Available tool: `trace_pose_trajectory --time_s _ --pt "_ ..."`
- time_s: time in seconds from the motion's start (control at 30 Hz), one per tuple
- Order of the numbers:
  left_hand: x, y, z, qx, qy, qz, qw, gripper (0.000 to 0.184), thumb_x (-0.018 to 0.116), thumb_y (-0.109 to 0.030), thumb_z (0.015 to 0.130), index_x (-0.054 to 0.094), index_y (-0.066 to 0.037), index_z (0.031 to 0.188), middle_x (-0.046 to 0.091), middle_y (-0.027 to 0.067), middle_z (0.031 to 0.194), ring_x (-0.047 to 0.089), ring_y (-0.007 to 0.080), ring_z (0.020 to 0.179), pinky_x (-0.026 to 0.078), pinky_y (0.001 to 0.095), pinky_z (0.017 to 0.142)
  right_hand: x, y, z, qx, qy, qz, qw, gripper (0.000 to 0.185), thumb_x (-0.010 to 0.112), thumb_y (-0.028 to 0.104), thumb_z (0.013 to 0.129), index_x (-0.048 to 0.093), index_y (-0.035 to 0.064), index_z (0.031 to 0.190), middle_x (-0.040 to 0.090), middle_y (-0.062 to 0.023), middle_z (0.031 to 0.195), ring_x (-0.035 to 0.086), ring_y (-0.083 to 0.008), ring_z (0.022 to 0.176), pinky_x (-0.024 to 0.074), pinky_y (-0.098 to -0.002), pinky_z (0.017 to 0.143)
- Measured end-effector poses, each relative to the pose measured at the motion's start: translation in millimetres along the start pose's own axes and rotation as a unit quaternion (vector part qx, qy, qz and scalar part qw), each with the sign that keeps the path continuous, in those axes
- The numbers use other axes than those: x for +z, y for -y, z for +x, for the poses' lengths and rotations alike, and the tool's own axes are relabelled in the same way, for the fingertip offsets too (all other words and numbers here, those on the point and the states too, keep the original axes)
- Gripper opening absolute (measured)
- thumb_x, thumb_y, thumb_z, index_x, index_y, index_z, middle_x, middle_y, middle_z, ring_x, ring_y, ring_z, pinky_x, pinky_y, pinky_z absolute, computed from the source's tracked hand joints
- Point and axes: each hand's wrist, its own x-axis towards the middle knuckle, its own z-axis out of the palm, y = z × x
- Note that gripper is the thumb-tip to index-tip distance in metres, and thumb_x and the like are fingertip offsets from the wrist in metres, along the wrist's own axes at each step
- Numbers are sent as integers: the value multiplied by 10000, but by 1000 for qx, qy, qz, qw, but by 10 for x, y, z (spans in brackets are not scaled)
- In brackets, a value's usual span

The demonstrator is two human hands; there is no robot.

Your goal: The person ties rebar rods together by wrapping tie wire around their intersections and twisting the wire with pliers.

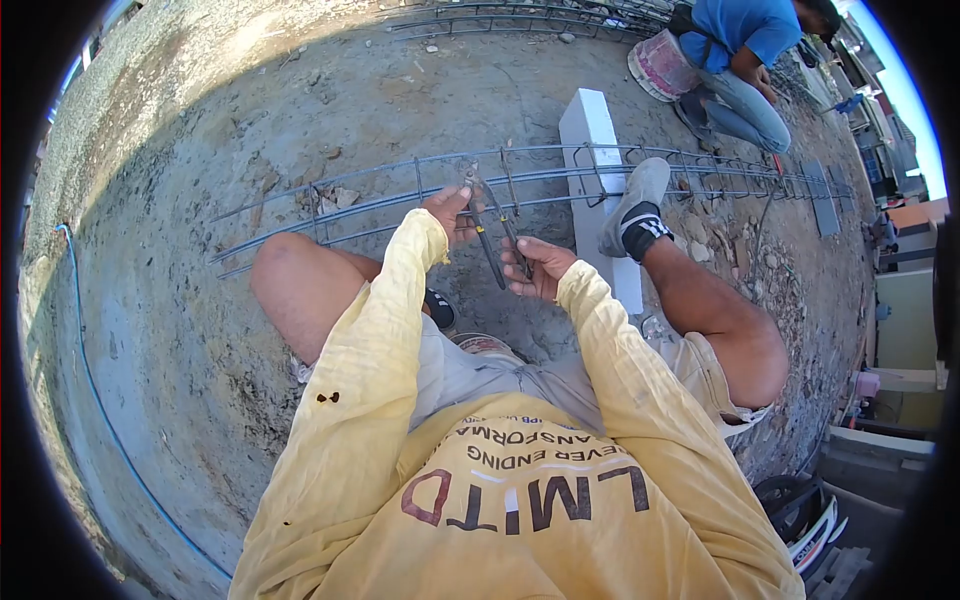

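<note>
A pair of pincers with dark handles and yellow marks stands with its handles spread and its jaws at the rebar cage. My right hand is closed around the right handle. Beside the jaws, my left hand is closed in a pinch by the cage's bars; what lies between the fingertips is too small to make out. The cage has long bars with square stirrups and crosses in front of my knees. Under it lies a pale white block, near my right foot.
Another person in a blue shirt sits at the upper right beside a stained bucket. More rebar lies at the far edge. A blue hose runs along the left ground. Stones lie right of my foot; a helmet is lower right.
</note>
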Motion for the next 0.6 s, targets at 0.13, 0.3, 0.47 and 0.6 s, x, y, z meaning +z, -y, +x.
trace_pose_trajectory --time_s 0.13,0.3,0.47,0.6 --pt "104 -152 -51 41 9 196 980 334 540 -346 986 599 -143 1244 640 -2 1028 595 97 721 556 277 682 74 24 -59 14 -62 -68 996 323 592 294 958 559 127 1233 657 -30 999 668 -189 893 601 -405 725" --pt "4 -127 35 65 -17 169 983 318 515 -317 997 613 -137 1240 643 3 1024 581 91 660 550 260 626 235 21 23 -38 -128 -187 973 339 579 288 962 554 130 1262 644 -21 977 633 -170 912 566 -375 696" --pt "114 -208 -20 87 -71 267 957 314 504 -319 986 665 -79 1109 647 60 747 579 129 562 513 297 564 329 -64 389 -255 -186 -504 804 296 576 281 948 637 104 1176 616 3 864 552 -131 740 478 -313 699" --pt "153 -156 -60 68 -102 318 940 276 518 -297 984 660 -70 1047 627 46 757 556 136 545 506 298 537 301 -83 522 -250 -278 -518 769 303 602 345 923 684 56 962 577 -35 695 520 -128 671 434 -313 648"
